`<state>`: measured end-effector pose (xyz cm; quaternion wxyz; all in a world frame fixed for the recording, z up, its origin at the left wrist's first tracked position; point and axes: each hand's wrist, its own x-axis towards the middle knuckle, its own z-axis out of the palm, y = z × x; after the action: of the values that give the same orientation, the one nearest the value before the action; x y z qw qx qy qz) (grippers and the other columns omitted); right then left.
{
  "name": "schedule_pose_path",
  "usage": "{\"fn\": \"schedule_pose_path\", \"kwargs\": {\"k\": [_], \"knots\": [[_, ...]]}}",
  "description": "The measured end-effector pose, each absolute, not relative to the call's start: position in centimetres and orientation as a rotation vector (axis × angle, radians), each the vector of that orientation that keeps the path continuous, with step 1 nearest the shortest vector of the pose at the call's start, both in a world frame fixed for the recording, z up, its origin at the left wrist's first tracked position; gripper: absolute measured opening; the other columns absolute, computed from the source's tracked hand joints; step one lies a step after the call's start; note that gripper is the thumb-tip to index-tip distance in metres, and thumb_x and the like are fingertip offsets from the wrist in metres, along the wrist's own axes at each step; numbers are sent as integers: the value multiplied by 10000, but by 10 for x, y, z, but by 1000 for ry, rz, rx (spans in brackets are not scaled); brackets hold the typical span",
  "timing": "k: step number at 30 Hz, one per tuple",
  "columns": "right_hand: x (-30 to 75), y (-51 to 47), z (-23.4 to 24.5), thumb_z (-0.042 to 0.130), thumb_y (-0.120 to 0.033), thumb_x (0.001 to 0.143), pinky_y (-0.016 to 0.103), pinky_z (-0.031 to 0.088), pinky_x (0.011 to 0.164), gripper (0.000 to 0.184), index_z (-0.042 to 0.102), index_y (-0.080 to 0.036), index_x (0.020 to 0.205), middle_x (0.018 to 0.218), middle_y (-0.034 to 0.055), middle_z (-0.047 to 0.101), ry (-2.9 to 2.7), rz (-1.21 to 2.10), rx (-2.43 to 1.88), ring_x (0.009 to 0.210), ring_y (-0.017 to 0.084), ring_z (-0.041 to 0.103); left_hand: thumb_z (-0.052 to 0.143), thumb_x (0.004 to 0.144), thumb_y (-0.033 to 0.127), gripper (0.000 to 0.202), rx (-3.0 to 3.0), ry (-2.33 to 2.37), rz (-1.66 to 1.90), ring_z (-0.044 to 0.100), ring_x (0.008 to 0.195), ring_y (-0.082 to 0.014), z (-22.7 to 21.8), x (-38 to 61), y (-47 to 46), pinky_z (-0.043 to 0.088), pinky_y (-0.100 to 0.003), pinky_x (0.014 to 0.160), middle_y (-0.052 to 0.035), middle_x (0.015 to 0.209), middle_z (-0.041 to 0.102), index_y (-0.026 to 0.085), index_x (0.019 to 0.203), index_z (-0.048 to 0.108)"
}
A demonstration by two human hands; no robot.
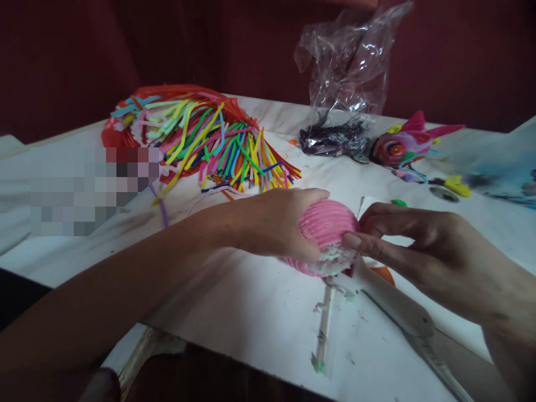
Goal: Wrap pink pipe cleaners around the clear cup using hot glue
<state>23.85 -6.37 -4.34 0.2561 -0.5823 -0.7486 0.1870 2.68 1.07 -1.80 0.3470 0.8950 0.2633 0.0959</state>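
Wrapped round the left of a pink ball (329,220) is my left hand (288,223). Rows of fuzzy pink pipe cleaner cover the ball's top and lower left. Its lower front shows a bare whitish patch (335,258) with green specks. My right hand (422,245) pinches at the ball's right edge, thumb on the front; any loose strand between its fingers is hidden. Below the ball lies a narrow pale stick (324,329) with a green blob at its near end. A long grey tool (422,329) with lettering lies under my right hand.
Many-coloured pipe cleaners (234,148) spill from a red plastic bag (180,89) at the back left. A clear bag (343,84) with dark strands stands behind. A colourful fish-like figure (402,146) sits at the back right. The white table's front edge (234,360) is near me.
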Motion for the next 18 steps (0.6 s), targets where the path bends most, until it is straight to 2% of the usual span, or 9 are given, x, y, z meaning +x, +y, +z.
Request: {"fn": "schedule_pose_path", "kwargs": {"k": [6,9,14,18], "knots": [[239,-62,-43,405,-751,984,61,383,589,800,555,12,795,768,103,370,-2136,536,-1432,697,68,417,594,632,284,400,2354,690,250,587,811,-163,-18,26,12,412,-237,617,-29,968,622,167,1011,546],[239,-62,-42,387,-675,1002,60,379,570,729,579,-3,797,829,87,400,-2178,543,-1378,692,50,432,583,636,264,369,2360,695,237,578,757,-143,-17,26,12,404,-233,601,-7,910,622,178,993,542],[236,-62,-42,399,-674,995,70,364,548,732,576,1,775,789,84,396,-2143,484,-1400,658,44,419,604,645,290,347,2343,689,199,567,712,-131,-14,26,11,395,-231,592,12,839,618,186,969,540],[235,-63,-44,420,-577,998,70,364,578,622,585,-13,794,803,75,399,-2153,467,-1382,684,43,425,611,659,310,341,2367,736,186,575,721,-136,-12,25,10,390,-230,592,13,834,627,192,973,556]]}}
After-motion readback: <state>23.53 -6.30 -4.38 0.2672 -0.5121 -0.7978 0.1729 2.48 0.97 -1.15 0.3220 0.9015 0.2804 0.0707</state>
